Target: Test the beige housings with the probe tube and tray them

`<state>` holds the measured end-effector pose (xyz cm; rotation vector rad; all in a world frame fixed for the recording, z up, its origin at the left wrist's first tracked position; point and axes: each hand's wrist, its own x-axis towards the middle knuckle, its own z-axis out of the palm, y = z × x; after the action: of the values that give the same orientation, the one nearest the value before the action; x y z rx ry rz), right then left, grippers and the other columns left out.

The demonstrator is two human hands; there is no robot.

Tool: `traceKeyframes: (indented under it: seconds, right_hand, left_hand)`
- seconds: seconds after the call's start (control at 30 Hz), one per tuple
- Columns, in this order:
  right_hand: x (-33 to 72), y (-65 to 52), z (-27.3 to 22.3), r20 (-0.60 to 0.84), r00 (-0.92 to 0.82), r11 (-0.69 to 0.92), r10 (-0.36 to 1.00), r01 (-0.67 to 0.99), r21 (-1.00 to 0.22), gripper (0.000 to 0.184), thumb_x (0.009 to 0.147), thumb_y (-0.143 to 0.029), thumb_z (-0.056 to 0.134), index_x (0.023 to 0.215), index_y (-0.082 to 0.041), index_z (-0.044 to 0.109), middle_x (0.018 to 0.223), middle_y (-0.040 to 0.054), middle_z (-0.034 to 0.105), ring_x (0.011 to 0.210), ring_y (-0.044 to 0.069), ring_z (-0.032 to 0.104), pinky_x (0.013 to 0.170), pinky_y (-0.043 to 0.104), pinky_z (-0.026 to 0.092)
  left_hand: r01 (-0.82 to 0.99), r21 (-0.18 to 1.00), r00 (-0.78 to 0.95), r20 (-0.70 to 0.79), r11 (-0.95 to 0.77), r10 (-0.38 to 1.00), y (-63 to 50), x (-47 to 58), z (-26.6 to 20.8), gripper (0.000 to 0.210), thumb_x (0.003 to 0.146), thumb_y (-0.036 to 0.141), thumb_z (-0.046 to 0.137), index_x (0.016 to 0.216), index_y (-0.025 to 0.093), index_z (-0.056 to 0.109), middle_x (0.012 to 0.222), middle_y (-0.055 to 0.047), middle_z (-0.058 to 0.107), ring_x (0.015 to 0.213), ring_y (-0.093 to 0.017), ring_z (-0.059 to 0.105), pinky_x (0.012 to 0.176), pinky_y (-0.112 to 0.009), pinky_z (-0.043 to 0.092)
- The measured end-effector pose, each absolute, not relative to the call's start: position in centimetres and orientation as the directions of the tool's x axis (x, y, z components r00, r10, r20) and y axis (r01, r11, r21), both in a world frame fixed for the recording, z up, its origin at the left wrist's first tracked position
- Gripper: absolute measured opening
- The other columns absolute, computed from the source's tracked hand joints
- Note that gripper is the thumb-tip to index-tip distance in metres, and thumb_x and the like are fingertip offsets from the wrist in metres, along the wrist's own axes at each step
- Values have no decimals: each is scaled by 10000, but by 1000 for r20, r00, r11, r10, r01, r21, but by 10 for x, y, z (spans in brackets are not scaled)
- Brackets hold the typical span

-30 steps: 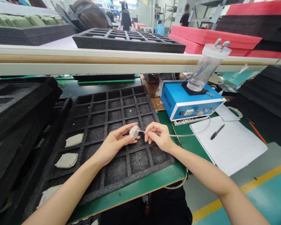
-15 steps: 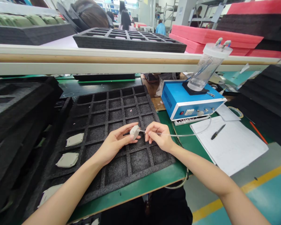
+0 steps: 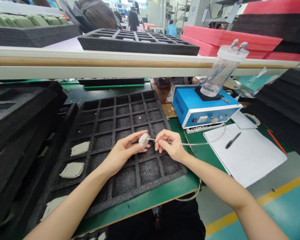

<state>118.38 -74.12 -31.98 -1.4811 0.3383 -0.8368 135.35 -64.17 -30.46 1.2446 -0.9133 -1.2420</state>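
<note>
My left hand (image 3: 126, 149) pinches a small light-grey plastic housing (image 3: 143, 141) between thumb and fingers, above a black foam tray (image 3: 150, 183) with square compartments. Close by on the right, my right hand (image 3: 170, 144) grips a thin clear tube (image 3: 197, 144) near its end. The tube's narrow tip meets the side of the housing; how deep it sits I cannot tell. From my right hand the tube curves to the front of a blue box-shaped device (image 3: 205, 106). Similar pale housings (image 3: 72, 170) lie in the tray's left column.
On the blue device stands a clear cylinder (image 3: 221, 71) with a lid and fittings. Papers (image 3: 250, 156) with a black pen (image 3: 233, 140) lie to the right. Stacked black foam trays (image 3: 17, 133) rise at the left. A shelf edge (image 3: 140, 72) crosses behind; people are in the background.
My hands, the housing and the tube hold practically the same position. Only people in the background have shifted.
</note>
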Motion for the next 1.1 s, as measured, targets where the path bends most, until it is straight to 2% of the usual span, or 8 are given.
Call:
traceKeyframes:
  seconds: [0.23,1.1]
  right_hand:
    - [1184,-741,-320,286,689,-121,-666,279,-953,87,756,-235,611,753,-156,575,569,-11,626,442,73,522,449,197,433]
    - [1184,-741,-319,278,690,-105,-668,283,-953,80,747,-226,610,750,-156,572,566,-13,622,435,73,517,448,198,426]
  left_hand:
    - [153,983,153,-124,-101,-980,-642,1354,-306,511,752,342,760,1237,232,642,1216,-82,677,975,-234,682,911,-388,547]
    - [148,984,151,-120,-97,-981,-642,1355,-307,502,765,346,754,1243,240,639,1188,-76,685,975,-235,684,911,-394,550]
